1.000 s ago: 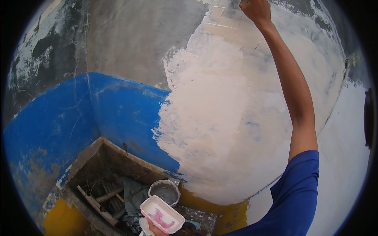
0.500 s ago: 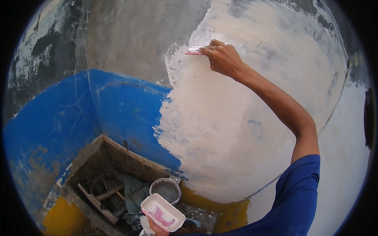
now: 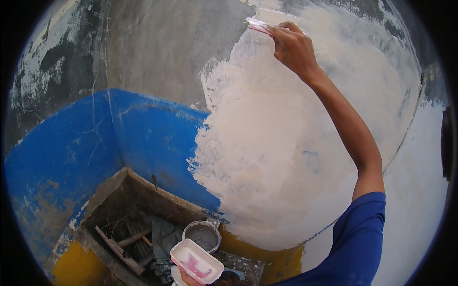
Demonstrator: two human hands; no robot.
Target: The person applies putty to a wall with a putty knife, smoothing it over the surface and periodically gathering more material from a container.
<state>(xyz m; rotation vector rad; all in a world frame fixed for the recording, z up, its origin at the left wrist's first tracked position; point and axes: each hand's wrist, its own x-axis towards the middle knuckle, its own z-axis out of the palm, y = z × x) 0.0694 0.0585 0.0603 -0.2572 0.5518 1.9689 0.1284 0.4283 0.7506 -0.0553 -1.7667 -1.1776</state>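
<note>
Grey inside, a bucket [image 3: 202, 226] sits partly behind the tray [image 3: 186, 249] the left hand [image 3: 187, 279] grips, right hand [image 3: 294, 47] clasping a spreader [image 3: 259, 25].

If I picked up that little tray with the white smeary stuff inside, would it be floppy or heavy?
The tray is probably stiff, since its rim shows no sagging where the left hand grips it. It's likely fairly light, as only that hand seems to hold it up. Its inside might be slippery, because white paste is smeared there.
</note>
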